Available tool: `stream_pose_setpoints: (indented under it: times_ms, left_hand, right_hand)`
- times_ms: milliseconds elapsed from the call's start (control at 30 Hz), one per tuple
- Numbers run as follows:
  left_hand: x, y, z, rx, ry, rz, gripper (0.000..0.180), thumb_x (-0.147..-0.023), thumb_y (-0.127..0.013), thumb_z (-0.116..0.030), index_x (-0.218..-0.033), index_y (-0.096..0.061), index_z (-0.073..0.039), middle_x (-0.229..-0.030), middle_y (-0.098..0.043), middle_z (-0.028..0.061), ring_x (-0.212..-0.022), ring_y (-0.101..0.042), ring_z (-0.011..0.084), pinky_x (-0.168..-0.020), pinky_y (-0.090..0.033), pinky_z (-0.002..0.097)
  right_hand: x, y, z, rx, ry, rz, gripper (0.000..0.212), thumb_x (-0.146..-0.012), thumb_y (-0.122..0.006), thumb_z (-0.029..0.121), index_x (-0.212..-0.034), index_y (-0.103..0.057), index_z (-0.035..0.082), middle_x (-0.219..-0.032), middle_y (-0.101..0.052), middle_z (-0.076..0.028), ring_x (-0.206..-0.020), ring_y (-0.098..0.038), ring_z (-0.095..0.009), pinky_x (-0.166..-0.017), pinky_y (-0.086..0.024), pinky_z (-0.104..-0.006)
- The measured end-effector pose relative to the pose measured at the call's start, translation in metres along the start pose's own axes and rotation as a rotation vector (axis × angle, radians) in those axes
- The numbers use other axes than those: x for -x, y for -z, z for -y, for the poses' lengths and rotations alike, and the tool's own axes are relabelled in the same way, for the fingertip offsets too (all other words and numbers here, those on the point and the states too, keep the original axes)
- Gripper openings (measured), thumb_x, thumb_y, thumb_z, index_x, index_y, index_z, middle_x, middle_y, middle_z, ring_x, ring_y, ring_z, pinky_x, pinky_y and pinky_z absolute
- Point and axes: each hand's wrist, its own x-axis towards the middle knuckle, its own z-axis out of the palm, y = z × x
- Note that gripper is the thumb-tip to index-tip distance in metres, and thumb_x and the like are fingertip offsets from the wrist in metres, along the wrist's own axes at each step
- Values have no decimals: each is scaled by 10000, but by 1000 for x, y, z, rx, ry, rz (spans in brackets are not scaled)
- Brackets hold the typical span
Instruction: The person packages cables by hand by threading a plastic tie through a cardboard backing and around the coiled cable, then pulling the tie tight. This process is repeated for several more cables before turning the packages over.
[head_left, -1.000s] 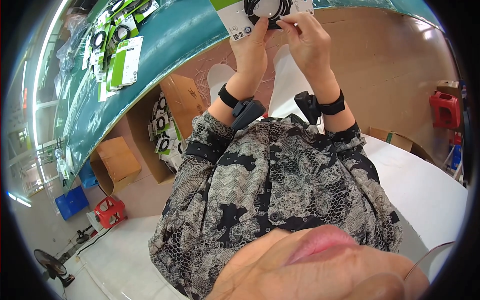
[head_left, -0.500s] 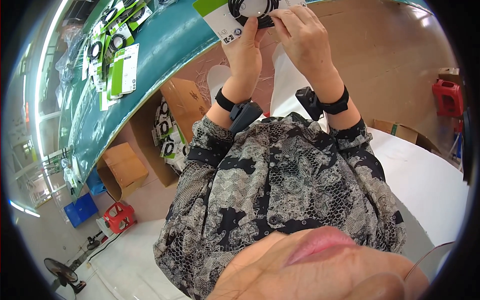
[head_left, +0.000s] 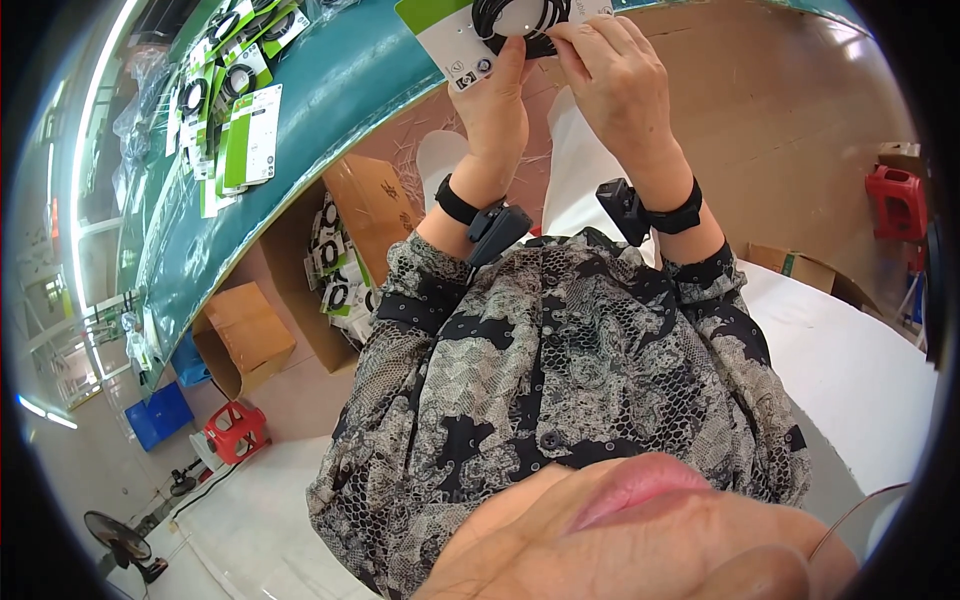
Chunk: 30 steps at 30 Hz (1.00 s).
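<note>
My left hand (head_left: 497, 110) grips a white-and-green card (head_left: 447, 45) from below, its thumb lying on the card's front. A coiled black cable (head_left: 492, 22) sits against that card, near the top edge of the picture. My right hand (head_left: 622, 85) pinches at the coil's right side with thumb and fingertips; exactly what lies between them is too small to make out. Part of the card and the coil is cut off by the upper picture edge. Both wrists wear black straps with small dark devices.
On the green-topped table (head_left: 330, 95) at the left lies a pile of carded cables (head_left: 235, 90). Below it stands an open cardboard box (head_left: 365, 205) holding more carded cables. Red stools (head_left: 237, 432), a blue bin (head_left: 160, 417) and a fan (head_left: 118, 538) stand farther off.
Both hands and the carded cable have shifted slightly to the right. The left hand keeps its grip, and the right fingers remain at the coil's side.
</note>
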Motion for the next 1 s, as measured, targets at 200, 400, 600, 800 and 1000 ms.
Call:
stream_pose_setpoints:
  times_ms: [200,400,600,800,1000]
  left_hand:
    - [2,-5,-1,-21,8,-90,271,-823,-662,-28,-1078,-571,-37,-983,-629,36,-854,-622,124,-755,-536,276]
    - [2,-1,2,-68,-18,-88,285,-797,-699,-51,-1056,-580,-33,-950,-632,21,-807,-610,100,-714,-506,242]
    - [5,0,4,-170,-60,-80,261,-791,-703,-64,-1027,-595,-31,-912,-632,6,-763,-592,80,-658,-462,217]
    - [6,1,7,-186,-27,-72,244,-803,-692,-65,-1026,-598,-34,-917,-635,7,-786,-603,91,-683,-484,231]
    - [6,8,-5,119,139,-82,270,-850,-631,-30,-1109,-553,-27,-1014,-626,52,-906,-628,162,-787,-538,299]
  right_hand:
    - [-3,11,12,255,-163,300,104,-750,-685,70,-851,-663,82,-760,-603,-40,-760,-592,-225,-667,-490,-328]
    - [-5,10,12,251,-149,315,105,-746,-685,64,-847,-659,76,-755,-599,-43,-746,-589,-229,-656,-489,-328]
    - [1,7,6,224,-142,293,108,-757,-672,67,-862,-650,71,-760,-593,-45,-732,-579,-241,-648,-487,-338]
    - [-3,6,10,172,-268,406,98,-799,-616,36,-896,-630,38,-801,-594,-88,-761,-586,-261,-698,-484,-338]
    - [-27,36,13,-34,-528,425,210,-848,-598,131,-1022,-594,13,-881,-593,-103,-758,-587,-244,-685,-483,-323]
